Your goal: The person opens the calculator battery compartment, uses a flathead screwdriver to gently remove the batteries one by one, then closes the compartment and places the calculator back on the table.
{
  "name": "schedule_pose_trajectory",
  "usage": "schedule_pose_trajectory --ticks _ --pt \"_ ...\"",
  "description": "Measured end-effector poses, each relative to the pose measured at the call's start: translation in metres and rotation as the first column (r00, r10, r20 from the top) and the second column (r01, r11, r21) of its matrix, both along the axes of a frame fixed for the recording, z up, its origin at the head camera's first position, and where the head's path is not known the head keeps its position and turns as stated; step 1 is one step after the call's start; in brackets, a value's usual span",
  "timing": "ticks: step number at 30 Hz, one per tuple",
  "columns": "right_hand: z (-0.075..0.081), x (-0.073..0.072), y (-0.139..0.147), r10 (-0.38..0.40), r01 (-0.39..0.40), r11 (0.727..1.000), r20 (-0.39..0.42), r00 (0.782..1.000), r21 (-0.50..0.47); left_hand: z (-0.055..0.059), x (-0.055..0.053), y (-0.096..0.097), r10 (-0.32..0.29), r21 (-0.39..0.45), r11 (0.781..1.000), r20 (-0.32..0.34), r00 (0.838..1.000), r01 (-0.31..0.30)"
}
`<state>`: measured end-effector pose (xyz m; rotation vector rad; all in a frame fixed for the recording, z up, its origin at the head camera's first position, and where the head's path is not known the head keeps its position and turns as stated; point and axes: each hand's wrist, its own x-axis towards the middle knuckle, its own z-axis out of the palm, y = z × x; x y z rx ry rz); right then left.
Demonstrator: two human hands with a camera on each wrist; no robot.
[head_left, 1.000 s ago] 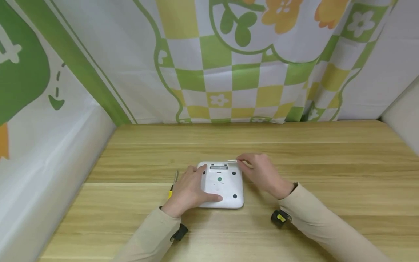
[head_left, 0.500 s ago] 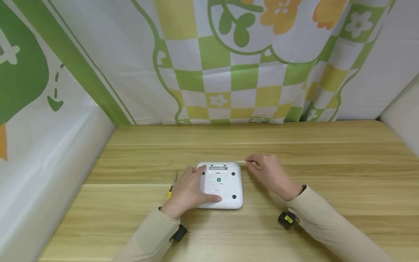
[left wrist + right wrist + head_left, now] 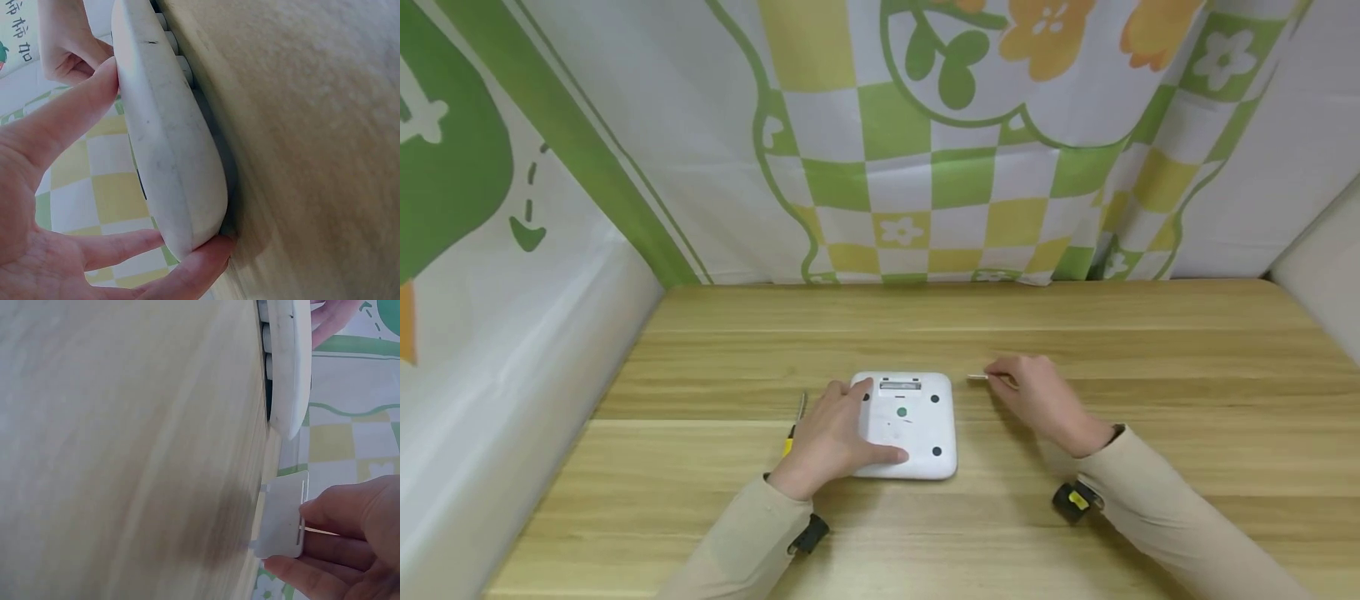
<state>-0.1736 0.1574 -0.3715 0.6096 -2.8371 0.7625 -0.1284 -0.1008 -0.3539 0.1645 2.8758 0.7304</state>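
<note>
A white calculator (image 3: 921, 429) lies face down on the table, its keys showing underneath in both wrist views. Near its far edge the battery compartment (image 3: 900, 386) is uncovered, with a battery-like cylinder inside. My left hand (image 3: 835, 433) holds the calculator at its left side, thumb on the near part and fingers around the far left corner. To the right of it, my right hand (image 3: 1037, 402) pinches a small white battery cover (image 3: 281, 515) between thumb and fingers, close over the table and apart from the calculator.
A screwdriver (image 3: 789, 445) with a yellow and black handle lies left of my left hand, partly hidden by it. The wooden table (image 3: 1120, 333) ends at a checked cloth curtain (image 3: 962, 183) behind and a white cloth wall (image 3: 550, 358) on the left.
My right hand has moved right, carrying the battery cover away from the calculator's far right corner. The left hand and the calculator have stayed in place.
</note>
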Motion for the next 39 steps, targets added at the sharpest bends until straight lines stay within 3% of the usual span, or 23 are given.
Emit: schedule_pose_trajectory --ticks 8,20,30,39 --pt "0.0011 -0.0002 0.0043 0.014 -0.015 0.999 0.032 0.999 0.048 0.0007 -0.0002 0.0002 -0.008 -0.014 1.000 -0.004 1.000 0.008" --pt "0.0078 -0.0021 0.0050 0.109 -0.118 0.973 0.052 0.993 0.200 0.0001 -0.0004 -0.0003 -0.010 -0.011 1.000 -0.009 1.000 0.009" --pt "0.0028 -0.0038 0.0059 0.201 -0.169 0.935 -0.075 0.977 0.311 -0.0001 -0.0012 -0.0001 -0.005 -0.005 1.000 -0.007 1.000 0.005" --pt "-0.0013 -0.0034 0.0054 0.219 -0.164 0.917 -0.117 0.969 0.363 0.0004 -0.0008 0.0003 0.000 -0.003 1.000 0.005 1.000 0.000"
